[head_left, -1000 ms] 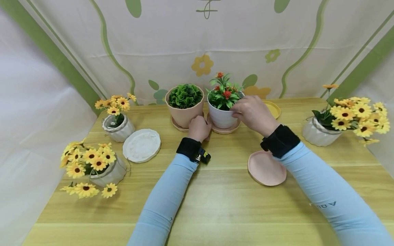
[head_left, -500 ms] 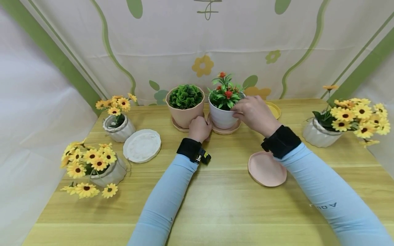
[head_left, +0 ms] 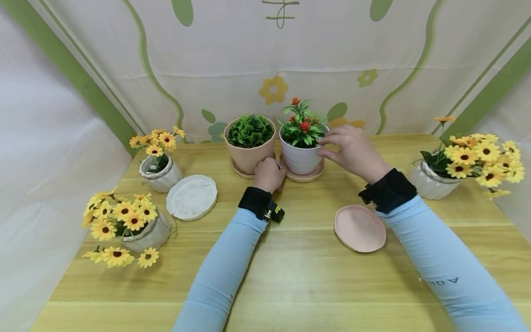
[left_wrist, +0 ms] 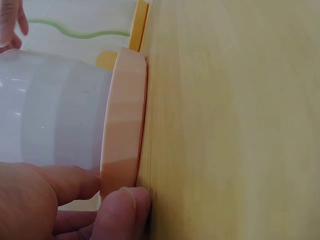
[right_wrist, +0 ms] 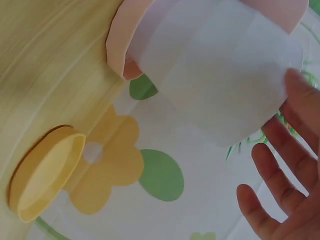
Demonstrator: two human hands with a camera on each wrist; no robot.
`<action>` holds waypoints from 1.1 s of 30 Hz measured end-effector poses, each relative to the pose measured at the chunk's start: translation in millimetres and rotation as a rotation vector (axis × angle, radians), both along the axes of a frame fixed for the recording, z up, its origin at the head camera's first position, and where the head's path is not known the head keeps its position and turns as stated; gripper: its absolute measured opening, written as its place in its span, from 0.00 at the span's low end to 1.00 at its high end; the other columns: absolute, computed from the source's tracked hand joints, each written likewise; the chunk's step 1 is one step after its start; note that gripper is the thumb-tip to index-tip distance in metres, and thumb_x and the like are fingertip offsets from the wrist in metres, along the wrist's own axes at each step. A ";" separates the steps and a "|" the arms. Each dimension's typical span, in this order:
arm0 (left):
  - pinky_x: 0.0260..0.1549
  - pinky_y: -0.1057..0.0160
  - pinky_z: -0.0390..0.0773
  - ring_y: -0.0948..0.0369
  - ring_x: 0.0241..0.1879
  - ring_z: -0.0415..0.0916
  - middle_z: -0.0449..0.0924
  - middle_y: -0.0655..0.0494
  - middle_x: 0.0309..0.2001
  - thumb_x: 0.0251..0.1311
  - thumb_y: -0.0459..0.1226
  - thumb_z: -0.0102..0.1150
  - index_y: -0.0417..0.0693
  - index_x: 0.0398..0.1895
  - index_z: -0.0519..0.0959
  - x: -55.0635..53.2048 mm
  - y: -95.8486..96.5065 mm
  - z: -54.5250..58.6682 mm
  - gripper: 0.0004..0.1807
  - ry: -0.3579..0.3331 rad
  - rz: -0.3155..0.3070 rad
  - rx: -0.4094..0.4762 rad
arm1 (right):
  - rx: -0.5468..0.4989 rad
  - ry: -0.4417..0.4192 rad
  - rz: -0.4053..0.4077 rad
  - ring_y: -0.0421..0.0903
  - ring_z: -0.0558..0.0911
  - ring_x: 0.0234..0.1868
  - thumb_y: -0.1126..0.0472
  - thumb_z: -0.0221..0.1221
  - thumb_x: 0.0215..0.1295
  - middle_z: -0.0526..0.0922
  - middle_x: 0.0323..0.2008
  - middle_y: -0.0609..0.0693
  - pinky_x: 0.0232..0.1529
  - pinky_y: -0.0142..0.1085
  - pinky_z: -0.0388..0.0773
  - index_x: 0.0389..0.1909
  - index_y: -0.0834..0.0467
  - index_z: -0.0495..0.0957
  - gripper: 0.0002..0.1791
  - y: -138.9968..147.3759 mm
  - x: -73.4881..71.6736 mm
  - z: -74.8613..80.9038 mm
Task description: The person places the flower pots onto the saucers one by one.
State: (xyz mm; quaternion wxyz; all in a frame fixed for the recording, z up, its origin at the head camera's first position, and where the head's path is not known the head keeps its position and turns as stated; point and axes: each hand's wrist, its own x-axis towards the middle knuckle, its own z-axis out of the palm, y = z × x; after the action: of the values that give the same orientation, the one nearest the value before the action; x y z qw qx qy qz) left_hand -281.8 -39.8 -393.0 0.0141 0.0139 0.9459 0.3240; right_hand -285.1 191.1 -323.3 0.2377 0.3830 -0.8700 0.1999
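Observation:
A white pot (head_left: 300, 160) with a red-flowered plant (head_left: 304, 127) stands upright on a pink saucer (left_wrist: 125, 120) at the back middle of the table. My left hand (head_left: 268, 175) pinches this saucer's edge, finger at its rim and thumb low at its side in the left wrist view. Beside the pot's upper right rim is my right hand (head_left: 352, 152), its fingers (right_wrist: 272, 175) spread and relaxed, with nothing gripped. Just left of the white pot, a peach pot (head_left: 244, 159) of green leaves rests on another pink saucer (head_left: 240, 172), partly hidden by it.
On the left are two white pots of yellow flowers (head_left: 162, 177) (head_left: 151, 233) and a white saucer (head_left: 192, 197). A third such pot (head_left: 433, 182) stands right. A pink saucer (head_left: 360, 229) lies front right; a yellow saucer (right_wrist: 47, 172) lies near the back curtain.
My right hand has let go of the white pot's rim, drawing slightly right with its fingers opening. My left hand stays at the saucer.

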 end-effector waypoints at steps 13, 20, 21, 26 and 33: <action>0.31 0.62 0.77 0.59 0.12 0.76 0.74 0.55 0.07 0.74 0.42 0.49 0.42 0.09 0.79 1.5 -0.3 0.4 0.30 -0.012 0.005 0.004 | -0.308 -0.334 -0.341 0.57 0.81 0.39 0.57 0.60 0.70 0.84 0.38 0.62 0.40 0.48 0.75 0.45 0.67 0.83 0.16 2.4 -11.9 -7.8; 0.32 0.62 0.77 0.59 0.12 0.76 0.74 0.56 0.07 0.74 0.42 0.50 0.41 0.09 0.79 1.6 0.6 1.8 0.30 -0.012 0.002 -0.005 | -0.476 -0.777 -0.345 0.46 0.86 0.36 0.49 0.55 0.74 0.82 0.48 0.67 0.39 0.38 0.83 0.60 0.68 0.76 0.27 7.8 -18.9 -4.4; 0.32 0.62 0.77 0.59 0.12 0.76 0.74 0.56 0.07 0.74 0.42 0.50 0.41 0.09 0.79 1.6 0.7 1.8 0.30 -0.013 0.003 -0.004 | -0.513 -0.846 -0.325 0.44 0.86 0.34 0.50 0.54 0.74 0.81 0.48 0.68 0.39 0.38 0.83 0.61 0.69 0.75 0.27 8.1 -19.7 -3.9; 0.36 0.60 0.78 0.60 0.12 0.76 0.74 0.55 0.07 0.74 0.42 0.49 0.41 0.09 0.79 1.9 0.6 2.1 0.31 -0.012 0.004 0.005 | -0.648 -1.024 -0.261 0.40 0.86 0.30 0.57 0.51 0.76 0.82 0.44 0.66 0.41 0.39 0.83 0.62 0.75 0.70 0.26 7.1 -21.5 -2.0; 0.36 0.61 0.79 0.60 0.12 0.76 0.74 0.55 0.07 0.74 0.41 0.50 0.41 0.10 0.79 2.3 0.3 0.9 0.30 -0.007 0.001 0.009 | -0.659 -1.065 -0.257 0.44 0.87 0.33 0.57 0.49 0.77 0.82 0.45 0.65 0.42 0.39 0.83 0.62 0.76 0.69 0.26 7.3 -21.2 -1.6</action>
State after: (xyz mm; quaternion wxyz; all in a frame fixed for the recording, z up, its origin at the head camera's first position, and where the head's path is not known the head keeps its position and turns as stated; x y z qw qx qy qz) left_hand -279.5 -39.5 -392.1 0.0172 0.0124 0.9443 0.3283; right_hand -306.3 198.4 -324.9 -0.0999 0.0305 -0.8006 0.5900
